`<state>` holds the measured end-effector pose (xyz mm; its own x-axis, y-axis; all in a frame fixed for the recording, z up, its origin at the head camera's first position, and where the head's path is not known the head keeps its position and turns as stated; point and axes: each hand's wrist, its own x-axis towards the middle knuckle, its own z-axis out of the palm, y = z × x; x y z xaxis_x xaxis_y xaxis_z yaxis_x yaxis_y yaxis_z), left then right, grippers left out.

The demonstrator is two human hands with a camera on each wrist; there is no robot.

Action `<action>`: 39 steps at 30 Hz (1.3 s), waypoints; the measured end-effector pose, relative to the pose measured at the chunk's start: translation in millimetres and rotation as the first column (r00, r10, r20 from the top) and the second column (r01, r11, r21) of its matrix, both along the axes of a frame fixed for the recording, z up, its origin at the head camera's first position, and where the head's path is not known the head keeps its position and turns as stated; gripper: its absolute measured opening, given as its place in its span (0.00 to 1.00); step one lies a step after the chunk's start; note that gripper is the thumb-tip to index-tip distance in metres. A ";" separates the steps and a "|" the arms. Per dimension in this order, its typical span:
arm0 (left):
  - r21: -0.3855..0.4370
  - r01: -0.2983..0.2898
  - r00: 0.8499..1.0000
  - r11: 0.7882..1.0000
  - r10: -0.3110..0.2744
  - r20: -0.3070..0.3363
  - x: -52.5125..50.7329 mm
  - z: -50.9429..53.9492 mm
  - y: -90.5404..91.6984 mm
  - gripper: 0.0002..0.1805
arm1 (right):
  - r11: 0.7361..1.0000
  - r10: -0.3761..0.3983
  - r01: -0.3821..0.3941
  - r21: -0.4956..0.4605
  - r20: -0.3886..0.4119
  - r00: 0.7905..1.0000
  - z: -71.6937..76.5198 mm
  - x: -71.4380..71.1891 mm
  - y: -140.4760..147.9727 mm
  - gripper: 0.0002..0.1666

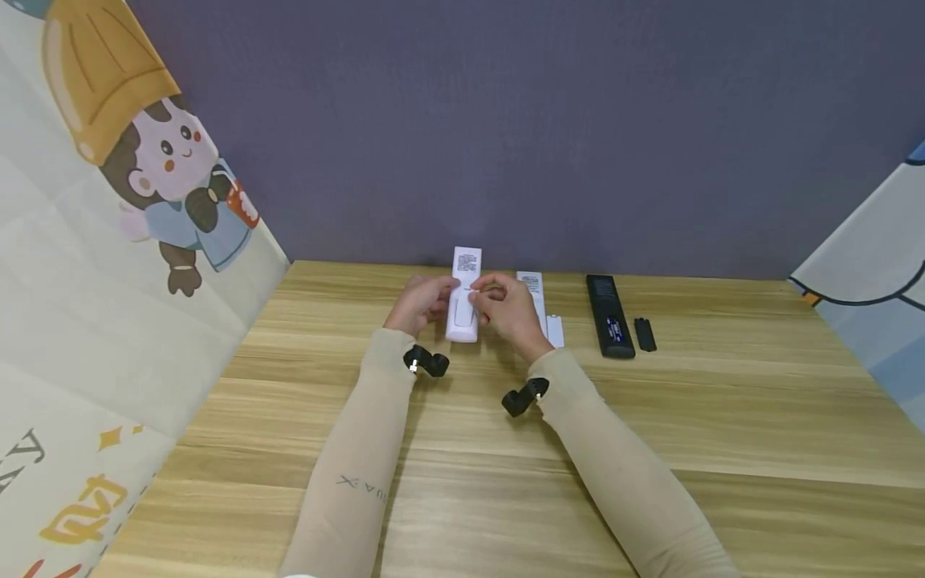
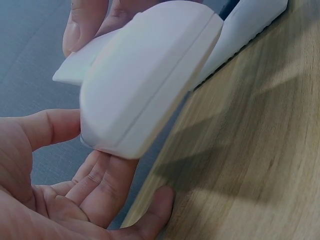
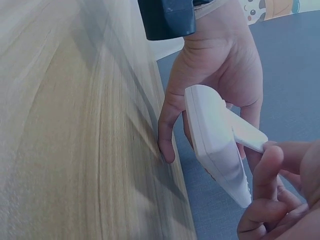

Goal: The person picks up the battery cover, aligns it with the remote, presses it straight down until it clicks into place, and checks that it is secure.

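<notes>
A white remote control (image 1: 467, 263), back side up with a printed code on it, is gripped at its left edge by my left hand (image 1: 419, 305). In the left wrist view its rounded end (image 2: 145, 75) stands off the wooden surface, the thumb at one side and fingers beneath. My right hand (image 1: 510, 313) pinches the white battery cover (image 3: 248, 133) between thumb and fingertip. The right wrist view shows this cover tilted up from the remote's back, its other end at the remote. What lies under the cover is hidden.
Right of my right hand lie a second white remote (image 1: 533, 287), partly hidden, and a loose white cover (image 1: 555, 331). Farther right is a black remote (image 1: 605, 305) with its battery compartment exposed, beside a black cover (image 1: 645, 335). A dark padded wall (image 1: 462, 144) bounds the wooden table (image 1: 448, 482).
</notes>
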<state>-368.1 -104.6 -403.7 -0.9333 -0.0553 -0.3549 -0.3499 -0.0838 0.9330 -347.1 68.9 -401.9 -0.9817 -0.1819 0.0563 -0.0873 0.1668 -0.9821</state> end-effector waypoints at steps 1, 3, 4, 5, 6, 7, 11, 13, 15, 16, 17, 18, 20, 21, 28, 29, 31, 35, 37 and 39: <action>0.002 0.000 1.000 1.000 0.000 0.000 -0.1 0.0 0.1 0.13 | 1.000 0.001 -0.001 0.004 -0.002 1.000 -0.2 -0.2 0.0 0.07; -0.001 0.003 1.000 1.000 -0.003 0.000 -0.5 -0.1 0.3 0.14 | 1.000 0.003 -0.003 0.014 -0.004 1.000 -0.9 -0.5 0.1 0.07; 0.002 0.007 1.000 1.000 -0.007 -0.001 -0.7 -0.2 0.2 0.14 | 1.000 0.003 -0.003 0.017 -0.007 1.000 -1.3 -0.9 0.0 0.07; 0.000 0.008 1.000 1.000 -0.008 -0.001 -0.9 -0.3 0.4 0.15 | 1.000 0.004 -0.004 0.019 -0.011 1.000 -1.8 -1.2 0.1 0.07; -0.002 0.010 1.000 1.000 -0.010 -0.001 -1.2 -0.5 0.7 0.15 | 1.000 0.004 -0.004 0.023 -0.014 1.000 -1.9 -1.2 0.2 0.07; -0.003 0.011 1.000 1.000 -0.011 0.000 -1.8 -1.0 0.9 0.15 | 1.000 0.004 -0.004 0.026 -0.017 1.000 -2.2 -1.5 0.3 0.07; -0.008 0.014 1.000 1.000 -0.014 -0.003 -1.9 -1.8 0.9 0.16 | 0.999 0.006 -0.005 0.044 -0.023 1.000 -2.2 -0.5 0.5 0.08; -0.010 0.014 1.000 1.000 -0.014 -0.005 -1.5 -1.9 0.5 0.15 | 0.998 0.007 -0.005 0.057 -0.020 1.000 -1.9 0.3 0.3 0.08; -0.013 0.014 1.000 1.000 -0.014 -0.006 -0.7 -1.6 0.1 0.15 | 0.998 0.007 -0.006 0.067 -0.017 1.000 -1.5 1.1 -0.1 0.08; -0.014 0.014 1.000 1.000 -0.014 -0.007 -0.4 -1.4 0.1 0.15 | 0.997 0.007 -0.006 0.071 -0.016 1.000 -1.4 1.3 -0.3 0.08; -0.016 0.013 1.000 1.000 -0.013 -0.007 -0.1 -1.2 0.1 0.15 | 0.998 0.007 -0.006 0.070 -0.016 1.000 -1.1 1.6 -0.6 0.08; -0.018 0.012 1.000 1.000 -0.012 -0.007 0.0 -1.2 0.1 0.15 | 0.998 0.007 -0.006 0.069 -0.016 1.000 -0.8 2.0 -0.9 0.08; -0.019 0.010 1.000 1.000 -0.010 -0.006 0.6 -0.7 0.3 0.15 | 0.998 0.006 -0.005 0.066 -0.020 1.000 -0.4 2.6 -1.5 0.08; -0.019 0.010 1.000 1.000 -0.010 -0.007 0.9 -0.5 0.4 0.15 | 0.998 0.005 -0.003 0.066 -0.024 1.000 -0.3 2.9 -1.8 0.08; -0.020 -0.007 1.000 1.000 0.007 -0.007 -0.8 0.2 2.7 0.15 | 0.995 0.004 0.002 0.098 -0.058 0.998 -0.7 -0.1 -0.6 0.08; -0.019 -0.011 1.000 1.000 0.011 -0.008 -1.7 0.1 3.2 0.15 | 0.995 0.005 0.001 0.104 -0.062 0.998 -1.1 -1.4 -0.1 0.08; -0.016 -0.015 1.000 1.000 0.015 -0.009 -2.6 0.0 3.9 0.16 | 0.993 0.005 0.003 0.115 -0.068 0.998 -1.4 -2.6 0.7 0.08; -0.012 -0.017 1.000 1.000 0.017 -0.015 -2.8 -0.5 4.3 0.16 | 0.992 0.004 0.006 0.126 -0.075 0.997 -2.0 -2.9 1.2 0.07; -0.013 -0.015 1.000 1.000 0.015 -0.017 -2.6 -0.4 4.4 0.17 | 0.992 0.005 0.005 0.127 -0.077 0.997 -2.4 -3.1 1.5 0.07; -0.013 -0.014 1.000 1.000 0.014 -0.019 -2.5 -0.4 4.5 0.17 | 0.992 0.008 0.002 0.129 -0.080 0.997 -2.8 -3.3 1.9 0.07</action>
<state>-370.6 -100.2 -404.2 -0.9388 -0.0731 -0.3367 -0.3313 -0.0759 0.9404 -350.4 70.7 -404.8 -0.9744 -0.1958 0.1103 -0.1652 0.2914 -0.9422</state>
